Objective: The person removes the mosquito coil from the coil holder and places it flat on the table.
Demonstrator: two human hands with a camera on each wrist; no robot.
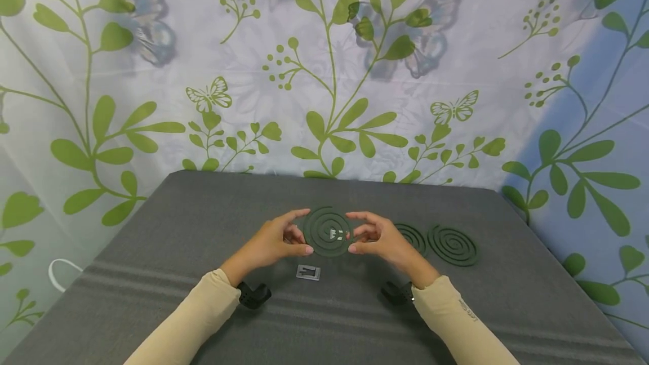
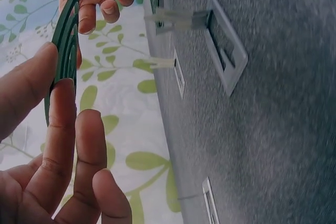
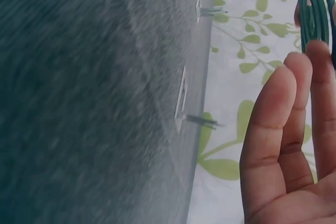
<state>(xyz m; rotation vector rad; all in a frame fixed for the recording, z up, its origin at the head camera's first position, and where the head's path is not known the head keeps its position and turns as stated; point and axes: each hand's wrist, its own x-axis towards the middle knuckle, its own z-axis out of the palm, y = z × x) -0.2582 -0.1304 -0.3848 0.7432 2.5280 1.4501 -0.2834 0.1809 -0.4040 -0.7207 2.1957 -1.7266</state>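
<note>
Both hands hold a dark green mosquito coil (image 1: 319, 235) up over the grey table, its flat spiral face toward the head camera. My left hand (image 1: 276, 239) pinches the coil's left edge between thumb and fingertips. At the opposite edge, my right hand (image 1: 382, 241) grips with thumb and forefinger, the other fingers bent behind. The left wrist view shows the coil (image 2: 65, 51) nearly edge-on, its turns slightly spread apart. Below the hands lies a small metal coil stand (image 1: 315, 273). In the right wrist view, the coil (image 3: 313, 19) is cut off at the top right.
To the right lie two more green coils; the outer one (image 1: 453, 245) shows whole, the nearer one (image 1: 412, 236) is partly behind the right hand. Several metal stands with raised prongs, such as this stand (image 2: 239, 59), lie on the table (image 1: 329, 331). A leaf-patterned curtain (image 1: 243, 100) hangs behind.
</note>
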